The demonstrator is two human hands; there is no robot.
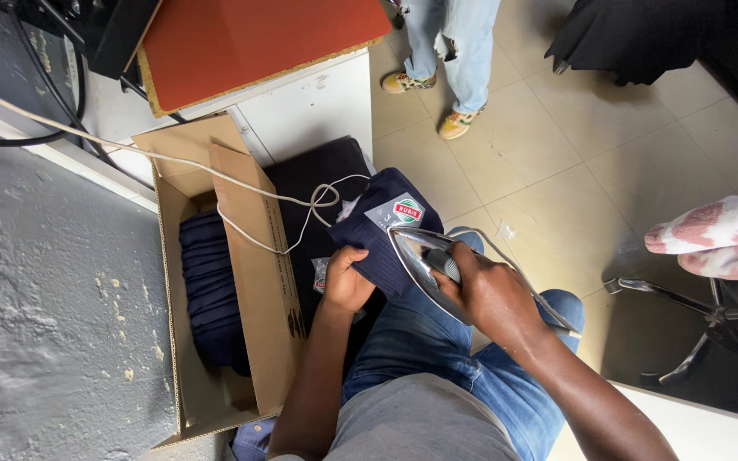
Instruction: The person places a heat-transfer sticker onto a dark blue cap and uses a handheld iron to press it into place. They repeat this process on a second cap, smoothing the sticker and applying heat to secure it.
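My right hand [489, 286] grips the handle of a metal clothes iron [424, 256], whose shiny soleplate tilts up toward me over my lap. My left hand [345, 280] holds a folded navy garment [377, 230] with a white tag bearing a red and green badge. The garment lies against the iron's tip. A white cord [241, 183] runs from the iron up to the left across an open cardboard box [258, 273].
The cardboard box holds a stack of folded navy garments [211, 290]. A grey worn surface [53, 299] lies to the left, and a red board [249, 43] rests on a white cabinet. Another person in jeans [454, 51] stands on the tiled floor. An office chair base [711, 316] is at right.
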